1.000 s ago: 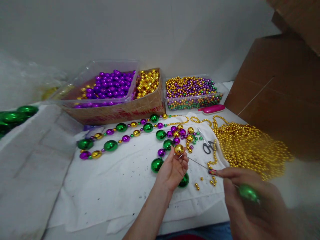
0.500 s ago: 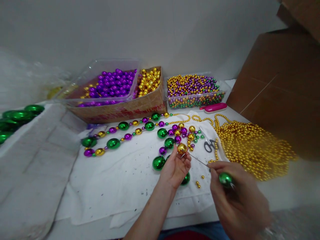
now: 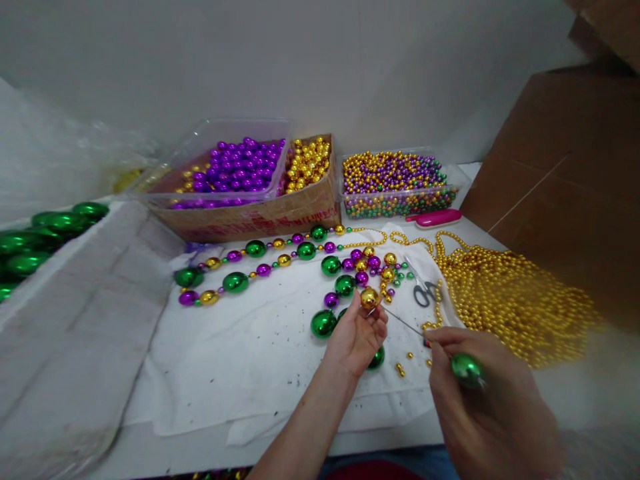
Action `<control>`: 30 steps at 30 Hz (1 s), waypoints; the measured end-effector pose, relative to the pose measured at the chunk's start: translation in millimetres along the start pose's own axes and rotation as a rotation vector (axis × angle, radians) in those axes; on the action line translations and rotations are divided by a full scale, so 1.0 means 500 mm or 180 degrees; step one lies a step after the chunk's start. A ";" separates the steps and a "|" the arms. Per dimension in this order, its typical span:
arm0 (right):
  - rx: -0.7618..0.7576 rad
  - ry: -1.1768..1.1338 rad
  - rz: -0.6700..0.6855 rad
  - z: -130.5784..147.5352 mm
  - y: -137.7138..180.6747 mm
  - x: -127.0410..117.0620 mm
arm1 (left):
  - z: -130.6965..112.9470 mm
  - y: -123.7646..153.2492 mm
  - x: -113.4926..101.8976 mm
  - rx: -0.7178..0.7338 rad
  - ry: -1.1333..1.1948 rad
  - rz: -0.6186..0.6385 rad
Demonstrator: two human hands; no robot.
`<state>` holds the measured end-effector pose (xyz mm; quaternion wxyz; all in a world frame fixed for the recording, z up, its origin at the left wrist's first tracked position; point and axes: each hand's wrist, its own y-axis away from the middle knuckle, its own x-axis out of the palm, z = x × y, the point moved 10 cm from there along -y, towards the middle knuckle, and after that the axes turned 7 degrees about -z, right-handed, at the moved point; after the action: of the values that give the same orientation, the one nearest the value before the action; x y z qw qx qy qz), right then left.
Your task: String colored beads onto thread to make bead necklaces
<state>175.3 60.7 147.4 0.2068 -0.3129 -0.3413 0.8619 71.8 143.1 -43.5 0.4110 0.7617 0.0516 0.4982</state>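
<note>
My left hand (image 3: pixel 361 337) pinches a shiny gold bead (image 3: pixel 369 298) between thumb and fingertips, above a white cloth. My right hand (image 3: pixel 493 400) is closed on a thin metal needle (image 3: pixel 406 320), whose far end reaches the gold bead. Whether the tip has entered the bead cannot be made out. A green bead (image 3: pixel 467 369) sits at my right fingers. Around and beyond my left hand lie loose green beads (image 3: pixel 324 323), purple beads (image 3: pixel 331 301) and several gold ones. A necklace (image 3: pixel 235 283) of green, purple and gold beads stretches across the cloth to the left.
Dark-handled scissors (image 3: pixel 424 295) lie by a heap of gold bead chains (image 3: pixel 520 303). Behind stand a cardboard box (image 3: pixel 260 223) under a clear tub (image 3: pixel 210 198) and a clear tray (image 3: pixel 400 204) of small beads. A pink-handled tool (image 3: pixel 438 218) lies before it. A large carton (image 3: pixel 560 180) borders the right.
The view has shifted slightly, so the scene sits further right. Both hands keep their grips, and the needle still points at the gold bead.
</note>
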 end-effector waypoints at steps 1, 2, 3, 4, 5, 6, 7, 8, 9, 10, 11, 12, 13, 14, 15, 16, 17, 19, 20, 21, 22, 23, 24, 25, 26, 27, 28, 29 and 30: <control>-0.0002 -0.0039 -0.0026 0.003 0.000 -0.001 | -0.001 0.001 0.000 0.0009 -0.0005 -0.0001; 0.0026 -0.0073 -0.0083 0.005 0.000 -0.004 | -0.001 0.001 0.000 0.0016 -0.0021 -0.0004; 0.0060 -0.0099 -0.0171 0.006 0.000 -0.007 | -0.001 0.002 0.000 0.0020 -0.0043 -0.0009; 0.0090 -0.0114 -0.0267 0.007 0.001 -0.011 | -0.001 0.003 0.001 0.0027 -0.0064 -0.0011; 0.0102 -0.0123 -0.0339 0.008 0.002 -0.012 | -0.001 0.004 0.001 0.0034 -0.0079 -0.0009; 0.0097 -0.0128 -0.0393 0.010 0.002 -0.011 | -0.001 0.004 0.002 0.0035 -0.0089 -0.0003; 0.0093 -0.0134 -0.0425 0.011 0.003 -0.009 | -0.001 0.004 0.002 0.0035 -0.0096 0.0002; 0.0083 -0.0139 -0.0422 0.011 0.003 -0.005 | 0.000 0.004 0.002 0.0029 -0.0101 0.0010; 0.0066 -0.0144 -0.0393 0.011 0.003 0.001 | 0.001 0.003 0.002 0.0017 -0.0106 0.0027; 0.0051 -0.0153 -0.0350 0.010 0.003 0.009 | 0.002 0.002 0.002 0.0004 -0.0111 0.0053; 0.0024 -0.0175 -0.0332 0.010 0.002 0.014 | 0.004 0.000 0.003 -0.0007 -0.0115 0.0084; -0.0006 -0.0200 -0.0322 0.009 0.002 0.019 | 0.005 -0.002 0.003 -0.0011 -0.0119 0.0123; -0.0050 -0.0225 -0.0322 0.010 0.002 0.024 | 0.005 -0.004 0.004 0.0000 -0.0118 0.0168; -0.0097 -0.0239 -0.0330 0.011 0.001 0.027 | 0.004 -0.006 0.005 0.0021 -0.0117 0.0210; -0.0129 -0.0232 -0.0337 0.011 0.001 0.031 | 0.004 -0.007 0.005 0.0043 -0.0118 0.0244; -0.0146 -0.0206 -0.0327 0.011 0.000 0.035 | 0.004 -0.009 0.004 0.0055 -0.0121 0.0263; -0.0149 -0.0172 -0.0317 0.011 -0.001 0.038 | 0.004 -0.010 0.003 0.0055 -0.0129 0.0273; -0.0115 -0.0115 -0.0295 0.008 -0.002 0.045 | 0.006 -0.010 0.002 0.0041 -0.0151 0.0280; -0.0095 -0.0101 -0.0285 0.007 -0.002 0.047 | 0.007 -0.010 0.001 0.0035 -0.0160 0.0284; -0.0079 -0.0093 -0.0282 0.006 -0.002 0.049 | 0.006 -0.009 0.001 0.0044 -0.0164 0.0289; -0.0068 -0.0089 -0.0279 0.005 -0.001 0.050 | 0.006 -0.009 0.001 0.0057 -0.0165 0.0288; -0.0067 -0.0084 -0.0274 0.005 -0.001 0.051 | 0.005 -0.008 0.000 0.0066 -0.0161 0.0285; -0.0066 -0.0077 -0.0274 0.006 0.000 0.051 | 0.006 -0.008 -0.001 0.0065 -0.0152 0.0277; -0.0071 -0.0069 -0.0276 0.007 0.001 0.051 | 0.006 -0.008 -0.001 0.0056 -0.0141 0.0270; -0.0076 -0.0058 -0.0274 0.008 0.002 0.050 | 0.007 -0.007 -0.002 0.0048 -0.0131 0.0263; -0.0083 -0.0051 -0.0266 0.010 0.002 0.050 | 0.008 -0.007 -0.003 0.0039 -0.0124 0.0258; -0.0091 -0.0052 -0.0264 0.012 0.002 0.050 | 0.008 -0.007 -0.003 0.0044 -0.0120 0.0257; -0.0089 -0.0058 -0.0261 0.013 0.002 0.049 | 0.007 -0.008 -0.003 0.0060 -0.0121 0.0258; -0.0082 -0.0068 -0.0255 0.014 0.001 0.049 | 0.006 -0.008 -0.004 0.0081 -0.0126 0.0256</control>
<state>152.7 71.1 141.2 0.2336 -0.2924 -0.3668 0.8517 74.7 142.9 -48.2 0.3819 0.7780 0.0191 0.4984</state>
